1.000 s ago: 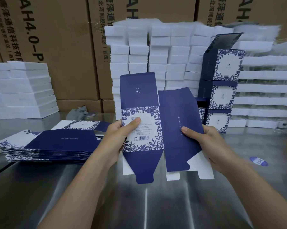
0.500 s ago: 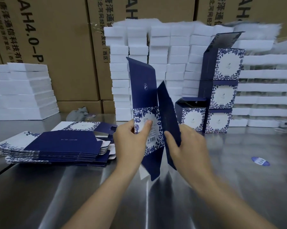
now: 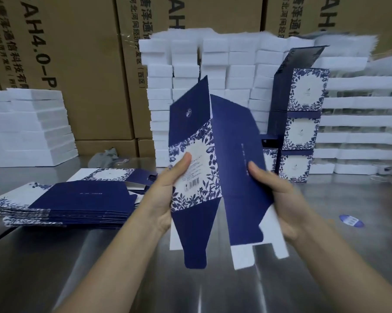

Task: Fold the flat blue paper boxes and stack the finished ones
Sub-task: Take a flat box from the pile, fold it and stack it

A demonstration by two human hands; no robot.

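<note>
"Blue box blank (image 3: 215, 168): position and condition?"

"Held upright in the air above the steel table (image 3: 145, 279), touching nothing but the hands; two panels show, one floral with a barcode, one plain navy; they meet at a centre crease and stand at an angle, so I judge it is being opened into a tube; top flap up, bottom flaps hanging free."

"Grip?"

"Left hand (image 3: 165, 197) is clamped on the floral panel, thumb on the face, fingers behind; right hand (image 3: 280, 199) is clamped likewise on the navy panel's outer edge; one hand per panel lets the crease work as a hinge, in my judgement."

"Supply?"

"Pile of flat blanks (image 3: 77, 199) lies on the table just beside the left forearm, within easy reach; many remain, so the task is far from done."

"Output?"

"Finished boxes (image 3: 303, 123) stand stacked at the right rear, three high, the top lid open; one more sits low beside them, partly hidden; they back onto white foam blocks (image 3: 213, 64), with brown cartons (image 3: 66, 64) behind."

"Risk?"

"Bottom flaps are not yet tucked; a skewed squeeze could crease the panels."
</note>
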